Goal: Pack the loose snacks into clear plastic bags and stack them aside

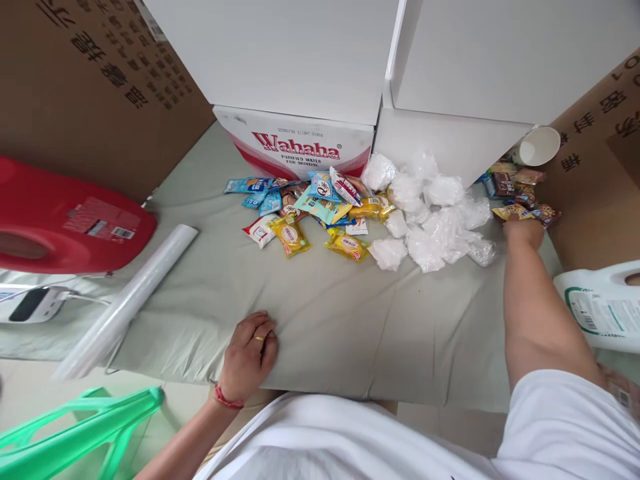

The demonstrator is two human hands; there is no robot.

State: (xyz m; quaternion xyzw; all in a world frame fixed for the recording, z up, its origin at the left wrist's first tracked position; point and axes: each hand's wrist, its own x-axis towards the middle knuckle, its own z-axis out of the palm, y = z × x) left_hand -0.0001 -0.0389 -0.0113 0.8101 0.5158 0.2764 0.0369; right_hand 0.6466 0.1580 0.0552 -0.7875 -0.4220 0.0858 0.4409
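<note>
Just this side of the tipped white paper cup, brown-and-yellow foil snack packets lie directly ahead of the right hand, touching it; its fingers are hidden, grip unclear. Left hand is far from the cup, fingers curled, empty, on the grey cloth tabletop.

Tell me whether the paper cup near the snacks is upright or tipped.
Tipped. The paper cup lies on its side, open mouth showing, behind the dark snack packets.
</note>
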